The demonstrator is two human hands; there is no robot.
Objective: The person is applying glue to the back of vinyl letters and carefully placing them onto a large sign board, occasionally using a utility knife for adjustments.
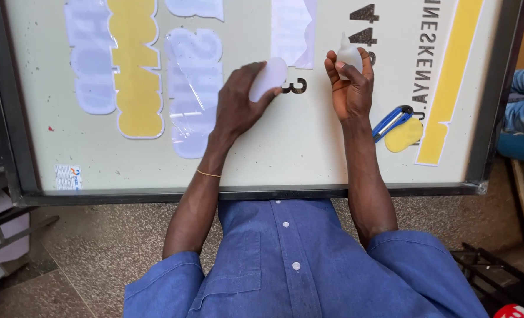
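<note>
My left hand (241, 100) holds a small white oval piece (269, 77) against the pale sign board (309, 147), right beside a black cut-out digit (295, 86). My right hand (350, 88) is raised just to the right of it, closed around a small white squeeze bottle (348, 56) with its nozzle pointing up. More black cut-out characters (365, 23) lie on the board above my right hand. A thin bracelet sits on my left wrist.
A blue utility knife (391, 121) and a yellow oval piece (404, 134) lie right of my right arm. Yellow and white cut-out shapes (133, 65) cover the board's left; a long yellow strip (453, 76) runs down its right. A dark frame (244, 193) edges the board.
</note>
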